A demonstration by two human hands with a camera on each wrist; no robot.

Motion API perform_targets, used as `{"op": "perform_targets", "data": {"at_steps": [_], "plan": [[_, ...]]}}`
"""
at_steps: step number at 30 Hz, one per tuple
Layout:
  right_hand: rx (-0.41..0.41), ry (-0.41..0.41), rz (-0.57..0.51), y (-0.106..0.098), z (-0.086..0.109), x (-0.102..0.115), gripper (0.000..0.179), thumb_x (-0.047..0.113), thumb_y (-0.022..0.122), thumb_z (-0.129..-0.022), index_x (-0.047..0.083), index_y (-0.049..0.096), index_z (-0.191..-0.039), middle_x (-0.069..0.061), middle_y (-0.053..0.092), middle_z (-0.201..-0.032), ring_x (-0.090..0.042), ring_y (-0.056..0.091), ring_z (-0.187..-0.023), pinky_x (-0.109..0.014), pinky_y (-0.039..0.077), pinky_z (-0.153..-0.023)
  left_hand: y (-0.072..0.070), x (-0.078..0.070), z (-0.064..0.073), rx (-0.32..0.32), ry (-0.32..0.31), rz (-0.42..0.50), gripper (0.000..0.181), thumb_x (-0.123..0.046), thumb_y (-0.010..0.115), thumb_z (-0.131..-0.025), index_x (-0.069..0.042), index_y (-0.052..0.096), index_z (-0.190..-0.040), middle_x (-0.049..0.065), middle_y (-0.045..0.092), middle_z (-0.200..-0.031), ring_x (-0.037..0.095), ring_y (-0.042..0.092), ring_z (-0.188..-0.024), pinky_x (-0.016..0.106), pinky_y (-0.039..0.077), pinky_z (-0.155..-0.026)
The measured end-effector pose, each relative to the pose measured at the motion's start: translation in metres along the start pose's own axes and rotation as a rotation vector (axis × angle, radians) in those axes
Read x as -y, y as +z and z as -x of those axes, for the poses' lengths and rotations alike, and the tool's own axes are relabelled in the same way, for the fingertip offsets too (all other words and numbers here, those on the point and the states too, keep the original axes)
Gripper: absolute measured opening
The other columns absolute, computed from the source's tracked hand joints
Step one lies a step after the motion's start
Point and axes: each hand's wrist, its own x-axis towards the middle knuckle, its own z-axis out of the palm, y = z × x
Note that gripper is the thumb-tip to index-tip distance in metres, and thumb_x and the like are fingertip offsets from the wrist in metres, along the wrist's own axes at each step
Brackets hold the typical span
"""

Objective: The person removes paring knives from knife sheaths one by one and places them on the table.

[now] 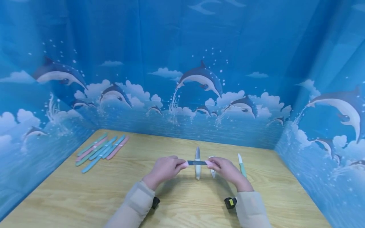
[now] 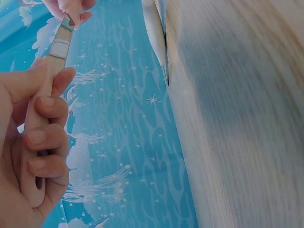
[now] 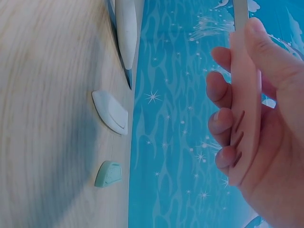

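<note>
A knife with pink ends is stretched level between both hands, its dark blade (image 1: 196, 162) bare in the middle. My left hand (image 1: 166, 171) wraps its fingers round one pink piece (image 2: 32, 166) with a hole near its end. Three slots mark the other pink piece (image 3: 244, 109), gripped by my right hand (image 1: 226, 171) with the thumb along it. I cannot tell which piece is handle and which is cover. Below the blade lies a white-handled knife (image 1: 198, 174), blade pointing away. A white knife (image 1: 213, 173), partly hidden, lies under the right hand.
A green-handled knife (image 1: 242, 169) lies right of the right hand. Several blue, green and pink slim knives (image 1: 99, 152) form a loose pile at the table's far left. Blue dolphin-print cloth (image 1: 182, 123) walls in the wooden table (image 1: 71, 196) at the back and sides.
</note>
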Motion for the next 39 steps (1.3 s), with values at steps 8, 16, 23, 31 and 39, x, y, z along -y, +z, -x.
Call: {"op": "perform_targets", "data": {"at_steps": [8, 16, 23, 31, 39], "plan": [[-0.007, -0.004, -0.005, -0.0013, 0.0041, -0.0032, 0.036, 0.031, 0.056, -0.098, 0.007, 0.063, -0.123, -0.013, 0.066, -0.121, -0.034, 0.061, -0.114, -0.051, 0.047, -0.099, 0.0002, 0.0006, 0.0014, 0.026, -0.01, 0.012, 0.027, -0.035, 0.059, -0.096, -0.018, 0.072, -0.112, -0.002, 0.07, -0.091, 0.008, 0.06, -0.071, 0.026, 0.05, -0.061], [-0.005, 0.009, -0.001, -0.0013, 0.0063, -0.003, 0.037, 0.033, 0.057, -0.097, 0.008, 0.063, -0.123, -0.013, 0.066, -0.122, -0.034, 0.061, -0.114, -0.051, 0.047, -0.099, 0.0007, 0.0001, 0.0021, 0.041, -0.023, 0.0, 0.029, -0.037, 0.058, -0.096, -0.018, 0.072, -0.115, -0.002, 0.071, -0.096, 0.011, 0.064, -0.078, 0.03, 0.053, -0.066], [-0.005, 0.012, -0.007, -0.0013, 0.0057, -0.005, 0.034, 0.033, 0.057, -0.097, 0.01, 0.065, -0.121, -0.01, 0.067, -0.119, -0.032, 0.061, -0.113, -0.05, 0.047, -0.1, 0.0005, 0.0016, 0.0025, 0.036, -0.03, 0.018, 0.031, -0.038, 0.057, -0.097, -0.017, 0.071, -0.116, 0.0, 0.071, -0.101, 0.014, 0.066, -0.084, 0.034, 0.055, -0.073], [-0.01, -0.011, -0.008, -0.0042, 0.0043, -0.005, 0.03, 0.032, 0.056, -0.097, 0.012, 0.066, -0.117, -0.008, 0.068, -0.116, -0.031, 0.062, -0.112, -0.049, 0.047, -0.099, -0.0034, 0.0042, 0.0021, 0.033, -0.02, 0.032, 0.032, -0.039, 0.055, -0.097, -0.017, 0.071, -0.115, 0.001, 0.072, -0.1, 0.015, 0.066, -0.084, 0.035, 0.055, -0.074], [-0.009, 0.022, -0.063, -0.008, 0.0057, -0.0084, 0.044, 0.041, 0.054, -0.097, 0.008, 0.062, -0.126, -0.013, 0.064, -0.126, -0.035, 0.057, -0.119, -0.052, 0.044, -0.103, -0.0041, 0.0062, 0.0011, 0.055, -0.05, 0.058, 0.033, -0.039, 0.056, -0.097, -0.017, 0.071, -0.117, 0.003, 0.072, -0.105, 0.018, 0.067, -0.092, 0.037, 0.056, -0.08]]}}
